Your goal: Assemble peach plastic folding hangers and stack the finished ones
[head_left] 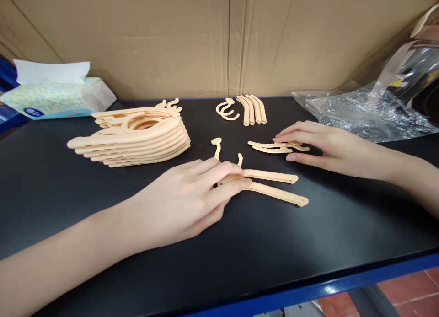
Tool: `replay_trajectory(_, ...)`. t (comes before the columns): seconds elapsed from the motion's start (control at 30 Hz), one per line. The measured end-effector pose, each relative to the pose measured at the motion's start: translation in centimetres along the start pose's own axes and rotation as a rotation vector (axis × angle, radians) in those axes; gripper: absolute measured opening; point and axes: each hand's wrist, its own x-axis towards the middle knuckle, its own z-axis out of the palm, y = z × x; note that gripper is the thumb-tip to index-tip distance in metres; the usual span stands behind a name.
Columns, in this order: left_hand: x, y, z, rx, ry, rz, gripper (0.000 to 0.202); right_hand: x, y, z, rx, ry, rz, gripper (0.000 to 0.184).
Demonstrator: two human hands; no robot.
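My left hand (192,196) lies over the near ends of two cream plastic hanger arms (274,176), its fingers stretched out and touching them. Its thumb is hidden. Partly behind these fingers is a cream hanger hook (217,147), its curve covered in the middle. Farther right, my right hand (318,145) has thumb and fingers apart around a small group of slim cream hanger pieces (270,147) on the table. The fingertips touch or nearly touch those pieces; part of them is hidden by the hand.
A stack of cream folding hangers (137,143) sits at the left, with loose hooks (171,104) behind. At the back are more hooks (226,110) and several hanger arms (254,109). A tissue pack (58,97), clear plastic bag (356,109) and cardboard wall (154,42) border the black table (240,262).
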Motion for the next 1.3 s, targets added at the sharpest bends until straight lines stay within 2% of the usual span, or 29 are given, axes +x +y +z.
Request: replay_trajectory(1.3, 0.08, 0.26, -0.23, -0.02, -0.014, -0.021, 0.038, -0.09, 0.1, 0.01, 0.006, -0.003, 0.015, 0.041)
